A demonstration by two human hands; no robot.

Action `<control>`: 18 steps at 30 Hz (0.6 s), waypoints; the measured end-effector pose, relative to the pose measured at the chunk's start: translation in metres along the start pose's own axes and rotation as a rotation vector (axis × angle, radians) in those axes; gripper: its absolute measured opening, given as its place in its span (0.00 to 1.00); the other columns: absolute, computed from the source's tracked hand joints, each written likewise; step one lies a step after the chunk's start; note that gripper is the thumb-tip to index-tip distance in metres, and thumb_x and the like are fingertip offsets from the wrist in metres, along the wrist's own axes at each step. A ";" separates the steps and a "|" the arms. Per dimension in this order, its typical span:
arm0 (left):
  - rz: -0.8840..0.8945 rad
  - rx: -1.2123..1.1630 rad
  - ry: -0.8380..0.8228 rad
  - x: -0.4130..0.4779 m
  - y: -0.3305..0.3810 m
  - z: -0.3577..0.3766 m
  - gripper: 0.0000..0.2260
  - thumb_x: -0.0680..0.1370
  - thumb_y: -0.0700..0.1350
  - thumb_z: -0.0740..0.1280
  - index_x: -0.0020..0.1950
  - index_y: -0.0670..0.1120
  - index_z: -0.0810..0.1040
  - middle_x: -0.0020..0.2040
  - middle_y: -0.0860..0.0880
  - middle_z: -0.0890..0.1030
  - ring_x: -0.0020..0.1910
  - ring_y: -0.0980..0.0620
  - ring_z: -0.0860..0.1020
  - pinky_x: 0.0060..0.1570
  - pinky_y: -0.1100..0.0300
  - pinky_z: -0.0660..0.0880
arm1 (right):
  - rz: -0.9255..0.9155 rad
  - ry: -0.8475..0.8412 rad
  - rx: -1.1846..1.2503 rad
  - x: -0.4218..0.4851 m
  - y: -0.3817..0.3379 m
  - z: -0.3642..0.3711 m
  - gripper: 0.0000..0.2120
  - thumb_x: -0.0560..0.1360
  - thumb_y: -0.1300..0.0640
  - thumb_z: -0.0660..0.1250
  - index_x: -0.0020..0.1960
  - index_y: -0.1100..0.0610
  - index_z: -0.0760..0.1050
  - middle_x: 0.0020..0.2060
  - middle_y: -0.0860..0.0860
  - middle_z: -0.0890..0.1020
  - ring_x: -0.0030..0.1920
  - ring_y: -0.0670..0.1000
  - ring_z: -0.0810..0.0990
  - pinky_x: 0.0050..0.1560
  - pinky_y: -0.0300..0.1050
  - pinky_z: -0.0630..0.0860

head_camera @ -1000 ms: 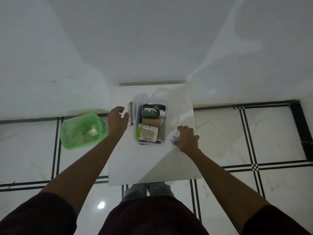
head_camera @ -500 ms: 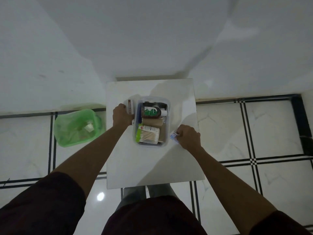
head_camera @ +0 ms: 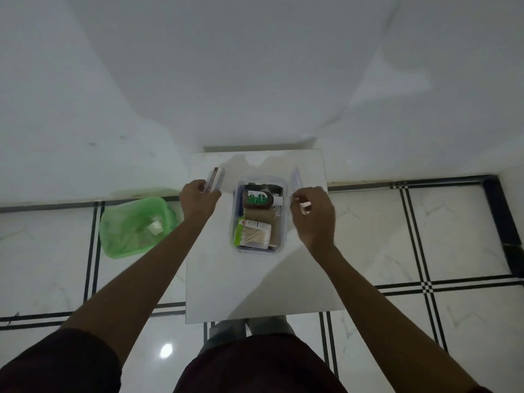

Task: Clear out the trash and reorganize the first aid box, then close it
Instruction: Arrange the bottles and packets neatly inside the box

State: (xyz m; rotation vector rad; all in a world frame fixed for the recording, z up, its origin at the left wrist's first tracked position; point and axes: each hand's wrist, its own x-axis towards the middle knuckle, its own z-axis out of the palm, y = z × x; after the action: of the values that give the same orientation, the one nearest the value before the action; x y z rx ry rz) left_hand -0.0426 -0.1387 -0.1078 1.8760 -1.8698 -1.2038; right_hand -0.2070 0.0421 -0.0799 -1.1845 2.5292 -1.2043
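The left hand [head_camera: 200, 198] is gripping a small carton [head_camera: 214, 179] left of the open first aid box [head_camera: 257, 219] on the worktop [head_camera: 255, 287]; the right hand [head_camera: 313, 217] is pinching a small item, too blurred to identify.

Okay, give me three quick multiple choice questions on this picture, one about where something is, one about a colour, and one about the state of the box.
1. Where is the trash bin?
A. On the floor, left of the table
B. On the table, behind the box
C. In the person's lap

2. What colour is the trash bin?
A. Red
B. Green
C. Black

3. What state is the first aid box in?
A. Closed with the lid on
B. Open, with supplies showing inside
C. Open and tipped on its side

Answers:
1. A, it sits on the tiled floor beside the table's left edge.
2. B, its translucent plastic is plainly green.
3. B, a brown bottle and a pack of cotton swabs show from above, and the box stands upright between the left hand and right hand.
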 end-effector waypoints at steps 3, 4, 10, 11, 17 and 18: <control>0.034 -0.046 0.016 -0.011 0.002 -0.014 0.21 0.65 0.46 0.71 0.57 0.42 0.80 0.51 0.42 0.83 0.47 0.44 0.81 0.51 0.47 0.80 | -0.187 -0.110 -0.095 -0.012 -0.019 0.013 0.01 0.72 0.62 0.69 0.43 0.59 0.78 0.40 0.54 0.81 0.42 0.52 0.78 0.34 0.41 0.76; 0.061 -0.049 0.018 -0.015 0.004 -0.018 0.21 0.67 0.45 0.71 0.59 0.42 0.80 0.53 0.42 0.83 0.48 0.45 0.81 0.51 0.49 0.80 | -0.235 -0.169 -0.125 -0.017 -0.022 0.019 0.01 0.72 0.62 0.70 0.42 0.58 0.78 0.40 0.54 0.81 0.41 0.53 0.79 0.32 0.43 0.78; 0.239 -0.089 0.015 -0.038 0.015 -0.031 0.18 0.69 0.44 0.71 0.59 0.44 0.79 0.55 0.42 0.81 0.47 0.50 0.77 0.51 0.57 0.74 | -0.240 -0.353 -0.104 -0.042 -0.031 0.034 0.03 0.73 0.60 0.69 0.41 0.58 0.78 0.40 0.53 0.83 0.44 0.55 0.80 0.31 0.46 0.80; 0.258 -0.093 0.011 -0.041 0.016 -0.032 0.18 0.69 0.44 0.71 0.59 0.44 0.79 0.55 0.43 0.81 0.47 0.51 0.77 0.52 0.57 0.74 | -0.233 -0.356 -0.073 -0.045 -0.034 0.032 0.02 0.73 0.60 0.69 0.41 0.58 0.78 0.41 0.53 0.83 0.44 0.55 0.81 0.33 0.47 0.80; 0.331 -0.085 -0.019 -0.053 0.023 -0.027 0.16 0.71 0.40 0.72 0.58 0.44 0.79 0.54 0.42 0.80 0.49 0.49 0.76 0.51 0.57 0.73 | -0.267 -0.511 -0.072 -0.057 -0.019 0.032 0.01 0.74 0.62 0.68 0.44 0.59 0.77 0.46 0.55 0.83 0.48 0.56 0.80 0.43 0.53 0.82; 0.342 -0.088 -0.023 -0.055 0.024 -0.025 0.16 0.70 0.39 0.72 0.58 0.43 0.79 0.54 0.42 0.80 0.49 0.49 0.77 0.51 0.57 0.73 | -0.280 -0.503 -0.093 -0.056 -0.015 0.034 0.00 0.74 0.62 0.68 0.44 0.59 0.77 0.46 0.56 0.83 0.48 0.56 0.80 0.42 0.53 0.82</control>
State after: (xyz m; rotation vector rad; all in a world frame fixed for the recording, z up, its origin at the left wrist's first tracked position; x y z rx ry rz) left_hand -0.0345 -0.1019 -0.0549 1.4285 -2.0091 -1.1713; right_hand -0.1454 0.0537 -0.1049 -1.6586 2.1103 -0.7096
